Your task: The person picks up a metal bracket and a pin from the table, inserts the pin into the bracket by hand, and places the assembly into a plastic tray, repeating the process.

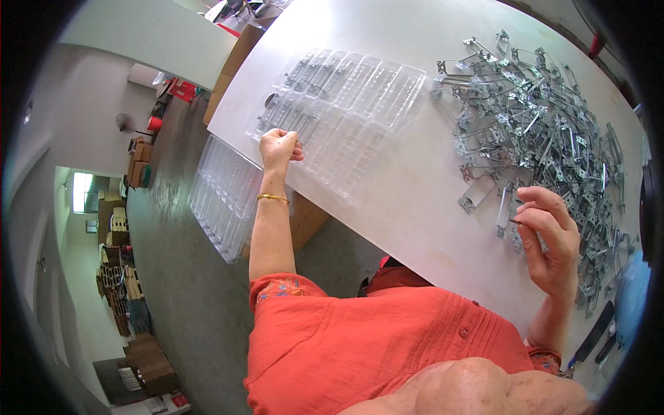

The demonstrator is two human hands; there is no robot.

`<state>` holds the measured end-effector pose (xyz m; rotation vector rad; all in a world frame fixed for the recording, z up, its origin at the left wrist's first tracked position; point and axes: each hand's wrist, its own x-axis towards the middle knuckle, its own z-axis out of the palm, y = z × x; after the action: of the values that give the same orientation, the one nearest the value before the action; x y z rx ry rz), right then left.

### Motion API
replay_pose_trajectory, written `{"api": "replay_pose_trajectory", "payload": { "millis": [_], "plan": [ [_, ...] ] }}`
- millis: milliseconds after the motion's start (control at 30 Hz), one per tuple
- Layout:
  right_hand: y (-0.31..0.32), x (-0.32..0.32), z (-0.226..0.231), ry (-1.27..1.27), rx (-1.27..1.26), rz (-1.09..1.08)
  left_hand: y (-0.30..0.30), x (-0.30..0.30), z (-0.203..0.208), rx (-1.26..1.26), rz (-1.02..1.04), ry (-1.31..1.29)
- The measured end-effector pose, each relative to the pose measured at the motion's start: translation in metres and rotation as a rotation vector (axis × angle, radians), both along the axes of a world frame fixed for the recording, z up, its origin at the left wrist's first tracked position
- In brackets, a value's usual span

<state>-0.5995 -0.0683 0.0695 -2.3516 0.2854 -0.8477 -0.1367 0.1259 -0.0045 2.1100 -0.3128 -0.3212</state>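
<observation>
A clear plastic tray [344,155] with rows of long slots lies on the white table. Metal brackets [315,75] sit in several slots on its left side. My left hand [279,146] is closed over the tray's near left edge, its fingers curled; whatever they hold is hidden. At the right, my right hand [551,242] is pinched closed beside a large heap of grey metal brackets [546,124]. A small dark tip shows at its fingertips, too small to name. One loose bracket [503,211] is just left of these fingertips.
More clear trays [225,197] are stacked lower down, beyond the table's left edge, near a cardboard box [310,220]. A black-handled tool [593,335] and a blue item [633,297] lie at the far right. Cartons [140,162] stand along the floor at left.
</observation>
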Motion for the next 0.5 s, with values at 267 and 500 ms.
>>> {"api": "replay_pose_trajectory", "payload": {
  "millis": [267, 500],
  "plan": [
    [0.003, -0.008, 0.001, 0.0, -0.001, -0.009, -0.009, -0.004, -0.005, 0.028, -0.045, -0.002],
    [-0.006, -0.014, 0.012, -0.043, -0.011, -0.2, -0.026, -0.043, 0.004, 0.33, -0.184, -0.681]
  ]
}}
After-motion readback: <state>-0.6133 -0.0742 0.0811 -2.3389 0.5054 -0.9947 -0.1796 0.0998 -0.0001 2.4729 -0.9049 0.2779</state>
